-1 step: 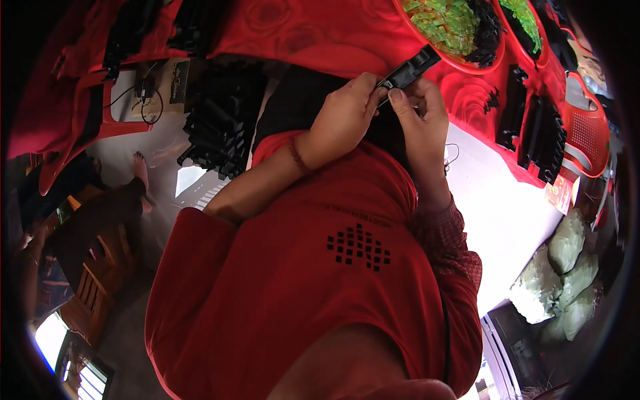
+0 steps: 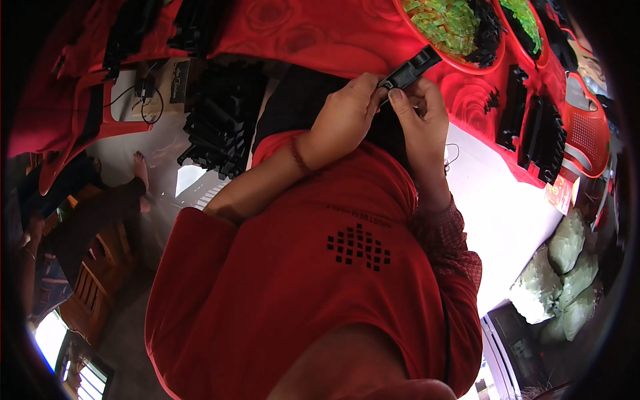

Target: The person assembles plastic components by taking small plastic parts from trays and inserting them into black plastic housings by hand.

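A long black plastic part (image 2: pixel 413 69) is held up at the table's near edge, slanting up to the right. My left hand (image 2: pixel 345 115) closes on its lower end with thumb and fingers. From the other side my right hand (image 2: pixel 421 115) grips the same part, thumb pressed near its lower end and fingers curled behind. The fingertips partly cover that lower end, so any small piece between them cannot be made out. Just beyond the part stands a round red basket (image 2: pixel 427 45) with green translucent pieces (image 2: pixel 443 27) and black pieces (image 2: pixel 489 33).
A second red basket (image 2: pixel 543 50) stands further right. Black plastic parts lie on the red tablecloth (image 2: pixel 320 40) at left and right. A large heap of black parts (image 2: pixel 223 113) is left of my lap. Red chairs (image 2: pixel 588 130), pale sacks (image 2: pixel 563 280) and another person's foot (image 2: pixel 141 170) are around.
At the far left, the other person's hand and leg have shifted slightly. My hands and the black plastic part hold the same place.
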